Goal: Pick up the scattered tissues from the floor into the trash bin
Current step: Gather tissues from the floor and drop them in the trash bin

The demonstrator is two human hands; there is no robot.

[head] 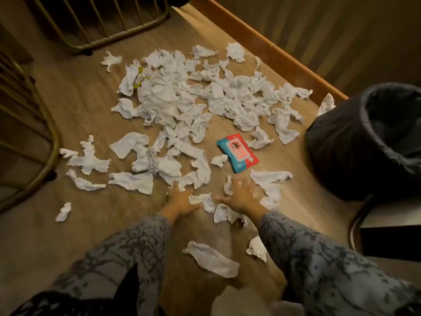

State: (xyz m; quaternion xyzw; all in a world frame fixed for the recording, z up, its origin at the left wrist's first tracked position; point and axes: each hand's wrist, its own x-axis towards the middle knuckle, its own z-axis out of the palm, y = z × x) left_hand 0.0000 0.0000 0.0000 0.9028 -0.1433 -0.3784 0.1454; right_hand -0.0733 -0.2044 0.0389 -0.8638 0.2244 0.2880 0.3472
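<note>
The tissues [182, 99] are all over the wooden floor [79, 99], with a big white heap far from you and loose bits close to your knees. Almost none look picked up yet, so I think you are at the start, gathering the near ones. Your left hand [180, 199] lies low on the floor with its fingers spread, touching a small tissue beside it. Your right hand [239, 195] is flat too, fingers wide, pressing on the tissues under it. Neither hand has closed its grip on anything; both are released. Next you will need to scoop the near bits together, squeeze them into a bunch, and lift them over to the trash bin [369, 137], which stands to your right with a black bag in it. A red and blue wipes packet [238, 152] lies just past your right hand; leave it out.
</note>
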